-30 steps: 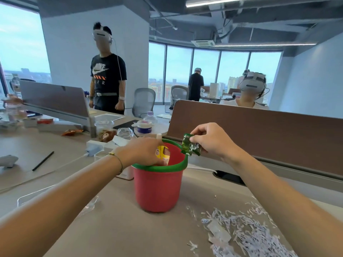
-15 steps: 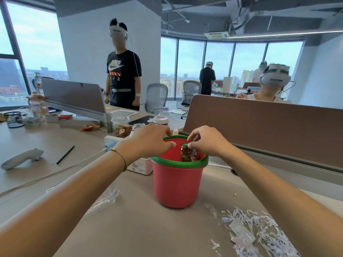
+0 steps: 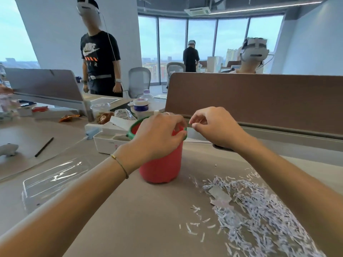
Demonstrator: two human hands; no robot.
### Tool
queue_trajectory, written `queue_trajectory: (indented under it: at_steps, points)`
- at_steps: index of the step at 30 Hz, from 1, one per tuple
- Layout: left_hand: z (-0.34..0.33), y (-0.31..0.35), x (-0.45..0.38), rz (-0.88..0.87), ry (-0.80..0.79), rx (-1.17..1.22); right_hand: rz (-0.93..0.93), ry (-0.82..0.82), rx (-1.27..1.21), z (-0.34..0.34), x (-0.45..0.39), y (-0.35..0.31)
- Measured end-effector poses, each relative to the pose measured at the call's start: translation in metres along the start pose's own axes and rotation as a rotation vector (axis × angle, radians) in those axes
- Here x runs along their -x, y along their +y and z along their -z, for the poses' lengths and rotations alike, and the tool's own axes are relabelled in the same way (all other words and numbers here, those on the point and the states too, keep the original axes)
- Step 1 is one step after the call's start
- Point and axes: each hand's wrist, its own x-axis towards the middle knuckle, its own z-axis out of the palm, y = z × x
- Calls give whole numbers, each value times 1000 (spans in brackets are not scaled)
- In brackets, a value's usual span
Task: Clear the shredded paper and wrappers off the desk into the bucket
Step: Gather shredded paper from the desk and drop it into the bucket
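The red bucket [image 3: 163, 167] with a green rim stands on the desk [image 3: 133, 210] in the middle of the view. My left hand [image 3: 157, 136] lies over its mouth with the fingers curled down inside the rim; whatever they hold is hidden. My right hand [image 3: 213, 127] hovers just right of the rim, fingers loosely curled, thumb and forefinger tips close together with nothing visible between them. A heap of shredded paper [image 3: 259, 212] covers the desk to the right of the bucket. A clear plastic wrapper [image 3: 53, 179] lies on the left.
A white organiser box [image 3: 111, 141] touches the bucket's left side. A brown partition [image 3: 259, 101] runs behind the bucket. A black pen [image 3: 44, 147], a white controller [image 3: 7, 149] and an orange wrapper [image 3: 68, 118] lie further left. Three people are beyond the desks.
The green wrapper in my right hand and the yellow one in my left have gone out of sight at the bucket. My right hand has pulled back to the right of the rim.
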Motion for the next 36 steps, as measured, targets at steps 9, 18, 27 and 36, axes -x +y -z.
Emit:
queue_trajectory:
  at_steps: [9, 18, 27, 36]
  points:
    - [-76, 42, 20, -232, -253, 38, -86, -29, 18, 6, 81, 43]
    - [-164, 39, 38, -219, -558, 179, -236, -62, 11, 7, 125, 79]
    - [-160, 68, 33, -151, -342, 396, -333, -55, 8, 29, 158, 104]
    - [-162, 158, 22, -273, -243, 603, -516, -79, 148, 80, 235, 139]
